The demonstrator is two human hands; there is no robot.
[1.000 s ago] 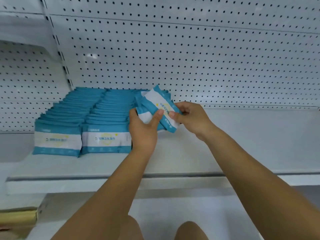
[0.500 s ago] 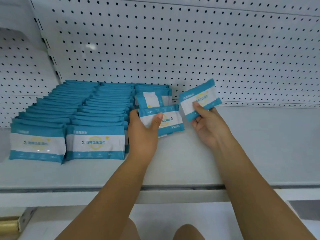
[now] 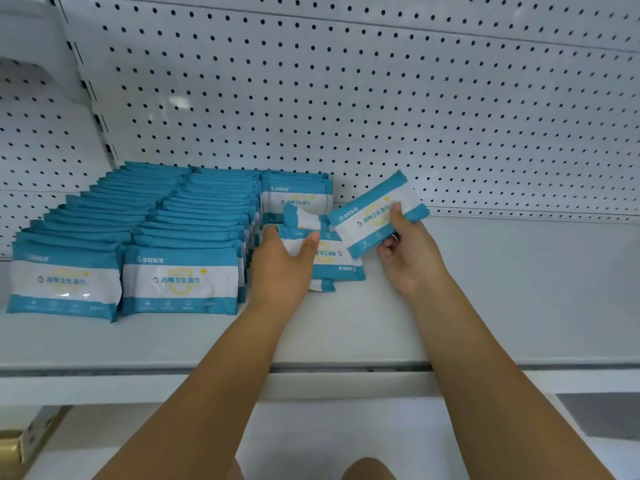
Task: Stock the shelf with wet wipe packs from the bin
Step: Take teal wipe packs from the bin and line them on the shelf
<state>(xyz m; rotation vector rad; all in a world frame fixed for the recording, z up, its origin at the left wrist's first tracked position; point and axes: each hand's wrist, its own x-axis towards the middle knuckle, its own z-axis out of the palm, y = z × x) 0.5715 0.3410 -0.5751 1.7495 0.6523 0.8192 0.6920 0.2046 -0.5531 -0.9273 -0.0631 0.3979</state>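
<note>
Blue-and-white wet wipe packs stand in two long rows (image 3: 131,230) on the white shelf (image 3: 485,292), with a short third row (image 3: 296,195) begun at the back. My left hand (image 3: 280,268) grips a small bunch of packs (image 3: 332,261) resting on the shelf in front of that third row. My right hand (image 3: 408,258) holds a single pack (image 3: 374,216) tilted, just right of the bunch and slightly above the shelf. The bin is not in view.
A white pegboard back wall (image 3: 381,98) rises behind the shelf. The shelf's front lip (image 3: 138,372) runs across below my forearms. A lower shelf (image 3: 311,438) and a cardboard corner (image 3: 20,441) lie beneath. My knees show at the bottom edge.
My right hand pulled one pack out of the bunch and moved it right. The left hand lowered the remaining packs onto the shelf. The view shifted slightly left.
</note>
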